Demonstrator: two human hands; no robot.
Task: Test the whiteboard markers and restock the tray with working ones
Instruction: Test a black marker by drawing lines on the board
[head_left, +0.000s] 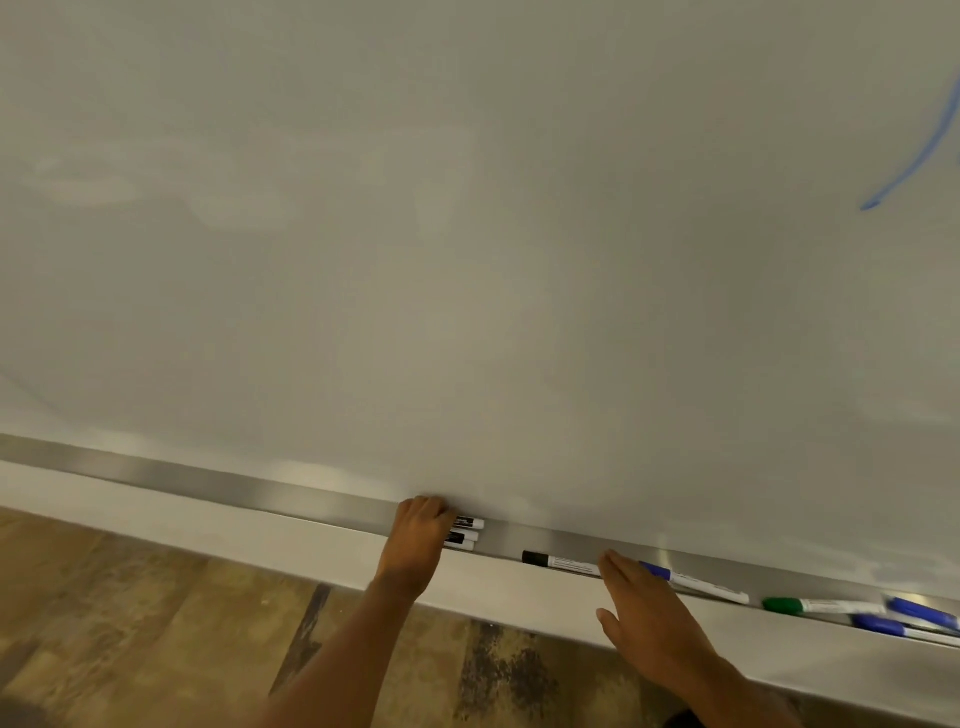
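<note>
While the fingers of the left hand are curled round a bundle of markers, whose white ends stick out to the right, the right hand is held flat, straight-fingered, with nothing grasped. Its fingertips are laid at the end of a black-capped marker, just beside a blue-capped marker. All are found along the metal tray. Further right, a green marker and two more blue markers are seen below the whiteboard.
</note>
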